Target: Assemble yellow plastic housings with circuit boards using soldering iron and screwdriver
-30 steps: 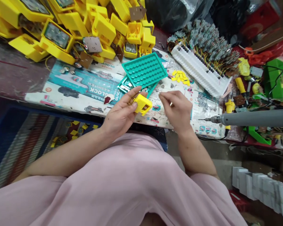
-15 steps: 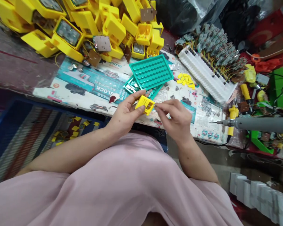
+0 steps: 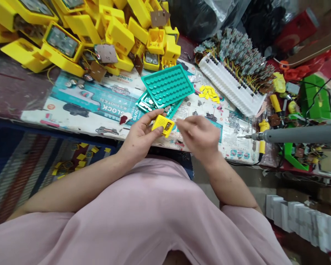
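Observation:
A small yellow plastic case (image 3: 160,123) with a grid of round holes is held between the thumb and fingers of my left hand (image 3: 139,138). Its open compartment, with metal parts inside, faces right. Just right of the case, apart from it, is my right hand (image 3: 200,136), fingers bent together in a pinch and blurred; whatever they hold, if anything, cannot be made out. Behind the case, a green dimpled tray (image 3: 169,84) lies askew over a second green tray (image 3: 143,102) containing round silvery cells.
Yellow housings (image 3: 118,35) are heaped at the back left. Small yellow pieces (image 3: 209,92) lie near a white rack (image 3: 231,86) of wired parts. An electric screwdriver (image 3: 292,135) juts in from the right. A blue crate (image 3: 5,147) holding yellow pieces stands lower left.
My right hand has drawn slightly away from the yellow case, and its fingers are now blurred. My left hand keeps hold of the case. The whole view has shifted a little.

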Demonstrator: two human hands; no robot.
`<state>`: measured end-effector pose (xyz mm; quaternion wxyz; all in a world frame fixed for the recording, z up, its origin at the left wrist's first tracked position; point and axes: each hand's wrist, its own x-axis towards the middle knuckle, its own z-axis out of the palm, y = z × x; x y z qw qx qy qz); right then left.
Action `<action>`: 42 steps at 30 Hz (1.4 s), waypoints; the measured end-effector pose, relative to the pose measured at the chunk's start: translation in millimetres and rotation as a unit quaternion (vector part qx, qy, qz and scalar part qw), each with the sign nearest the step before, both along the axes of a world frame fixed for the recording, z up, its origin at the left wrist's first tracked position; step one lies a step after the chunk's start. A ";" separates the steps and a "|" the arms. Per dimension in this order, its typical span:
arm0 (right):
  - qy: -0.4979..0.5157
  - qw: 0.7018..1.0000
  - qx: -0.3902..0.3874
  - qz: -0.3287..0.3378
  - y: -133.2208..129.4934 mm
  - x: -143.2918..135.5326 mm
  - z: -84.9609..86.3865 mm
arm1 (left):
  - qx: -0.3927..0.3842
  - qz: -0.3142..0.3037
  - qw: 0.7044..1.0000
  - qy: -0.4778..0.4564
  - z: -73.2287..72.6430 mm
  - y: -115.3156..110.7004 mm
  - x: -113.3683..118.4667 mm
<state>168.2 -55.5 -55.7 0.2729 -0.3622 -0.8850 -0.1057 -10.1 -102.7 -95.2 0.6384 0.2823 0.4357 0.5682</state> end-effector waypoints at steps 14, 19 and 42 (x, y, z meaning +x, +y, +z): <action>0.150 0.966 -0.210 -0.015 13.1 1.1 0.8 | 0.012 -0.014 0.999 -0.030 5.9 1.5 -2.8; 0.090 0.995 -0.021 0.044 -21.9 -9.5 -1.0 | 0.021 -0.022 0.999 -0.029 3.4 1.3 4.8; 0.133 0.967 -0.217 0.007 18.1 13.0 -3.6 | 0.049 -0.029 0.993 0.108 4.7 8.3 7.4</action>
